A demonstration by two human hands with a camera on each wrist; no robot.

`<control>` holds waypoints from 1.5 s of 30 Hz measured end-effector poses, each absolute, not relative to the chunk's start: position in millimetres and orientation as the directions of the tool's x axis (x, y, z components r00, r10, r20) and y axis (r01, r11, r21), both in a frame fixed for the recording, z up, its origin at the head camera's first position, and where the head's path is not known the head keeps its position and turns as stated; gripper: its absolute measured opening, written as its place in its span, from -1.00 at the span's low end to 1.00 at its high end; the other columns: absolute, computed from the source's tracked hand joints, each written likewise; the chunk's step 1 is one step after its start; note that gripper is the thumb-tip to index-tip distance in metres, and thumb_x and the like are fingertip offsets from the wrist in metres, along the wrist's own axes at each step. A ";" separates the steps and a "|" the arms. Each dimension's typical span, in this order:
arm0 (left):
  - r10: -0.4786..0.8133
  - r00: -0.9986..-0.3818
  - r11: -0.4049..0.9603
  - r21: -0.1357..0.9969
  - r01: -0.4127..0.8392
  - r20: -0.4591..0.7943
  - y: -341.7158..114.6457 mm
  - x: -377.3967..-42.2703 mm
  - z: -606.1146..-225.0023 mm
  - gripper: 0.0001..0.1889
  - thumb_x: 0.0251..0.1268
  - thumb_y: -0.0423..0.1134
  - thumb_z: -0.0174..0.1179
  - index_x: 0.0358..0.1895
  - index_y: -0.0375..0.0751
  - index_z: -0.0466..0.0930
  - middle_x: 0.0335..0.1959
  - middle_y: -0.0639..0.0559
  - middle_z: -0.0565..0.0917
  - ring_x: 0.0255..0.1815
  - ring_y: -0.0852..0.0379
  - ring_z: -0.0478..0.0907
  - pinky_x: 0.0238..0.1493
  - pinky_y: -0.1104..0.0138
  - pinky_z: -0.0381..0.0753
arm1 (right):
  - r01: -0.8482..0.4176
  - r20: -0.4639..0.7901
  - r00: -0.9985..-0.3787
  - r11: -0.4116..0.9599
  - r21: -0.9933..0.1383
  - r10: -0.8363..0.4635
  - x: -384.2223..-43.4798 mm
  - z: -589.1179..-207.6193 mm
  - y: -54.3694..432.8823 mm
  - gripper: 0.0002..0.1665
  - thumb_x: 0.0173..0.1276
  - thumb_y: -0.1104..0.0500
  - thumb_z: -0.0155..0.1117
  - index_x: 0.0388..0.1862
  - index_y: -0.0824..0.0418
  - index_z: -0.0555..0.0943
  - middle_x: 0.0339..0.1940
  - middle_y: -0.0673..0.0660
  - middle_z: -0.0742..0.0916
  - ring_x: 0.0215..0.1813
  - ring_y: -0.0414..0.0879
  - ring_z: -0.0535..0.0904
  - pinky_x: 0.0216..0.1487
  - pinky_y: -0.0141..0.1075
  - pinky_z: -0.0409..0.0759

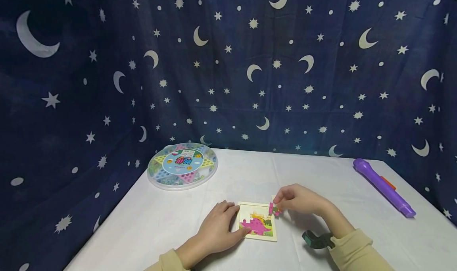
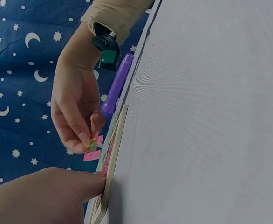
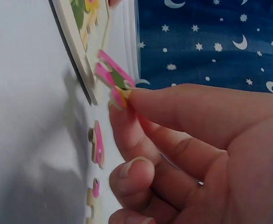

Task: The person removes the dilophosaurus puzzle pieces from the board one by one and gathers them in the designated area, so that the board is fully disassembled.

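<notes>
Now right hand pinches puzzle piece (pink-green); left hand, fingers relaxed, touches dinosaur puzzle.

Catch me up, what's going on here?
A person is working on a small dinosaur puzzle. The left hand rests at its frame, thumb on the near edge. The right hand pinches at least one pink-and-green piece, held by the far right corner and not yet placed. The picture is partly filled, with pale gaps toward the upper left.
</notes>
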State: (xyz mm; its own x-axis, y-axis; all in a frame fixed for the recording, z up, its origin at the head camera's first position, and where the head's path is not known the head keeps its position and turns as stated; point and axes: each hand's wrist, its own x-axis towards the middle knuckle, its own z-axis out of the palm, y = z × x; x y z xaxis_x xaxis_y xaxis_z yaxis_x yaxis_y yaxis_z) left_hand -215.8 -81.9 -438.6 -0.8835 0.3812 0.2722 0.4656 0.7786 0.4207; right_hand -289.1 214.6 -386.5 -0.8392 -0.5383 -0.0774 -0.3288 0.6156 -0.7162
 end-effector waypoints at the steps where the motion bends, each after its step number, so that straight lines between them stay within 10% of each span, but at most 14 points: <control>1: 0.382 -0.884 0.779 0.421 0.465 0.270 -81.8 -215.8 -438.6 -0.24 0.23 0.30 0.30 0.30 -0.23 0.59 0.25 -0.11 0.56 0.39 -0.17 0.41 0.37 -0.08 0.38 | -0.322 -0.087 -0.838 0.618 -0.717 -0.538 -289.3 -385.9 216.0 -0.91 0.35 0.18 0.38 -0.19 0.14 0.70 -0.34 0.01 0.73 -0.40 -0.10 0.43 -0.41 -0.29 0.37; 35: 0.465 -0.861 0.794 0.331 0.509 0.207 -114.5 -230.6 -428.1 -0.27 0.26 0.35 0.26 0.34 -0.06 0.61 0.32 -0.23 0.55 0.39 -0.30 0.40 0.36 -0.17 0.36 | -0.320 -0.162 -0.822 0.679 -0.661 -0.546 -284.2 -386.0 228.3 -0.94 0.36 0.18 0.41 -0.24 0.13 0.68 -0.49 0.04 0.66 -0.56 -0.13 0.43 -0.51 -0.31 0.35; 45: 0.473 -0.838 0.755 0.367 0.544 0.271 -119.4 -237.1 -438.6 -0.28 0.22 0.34 0.30 0.23 -0.16 0.64 0.27 -0.13 0.59 0.42 -0.20 0.40 0.40 -0.09 0.35 | -0.342 -0.111 -0.872 0.756 -0.559 -0.476 -284.0 -384.6 219.7 -0.91 0.30 0.16 0.48 -0.28 0.00 0.70 -0.39 -0.05 0.67 -0.33 -0.04 0.51 -0.31 -0.15 0.49</control>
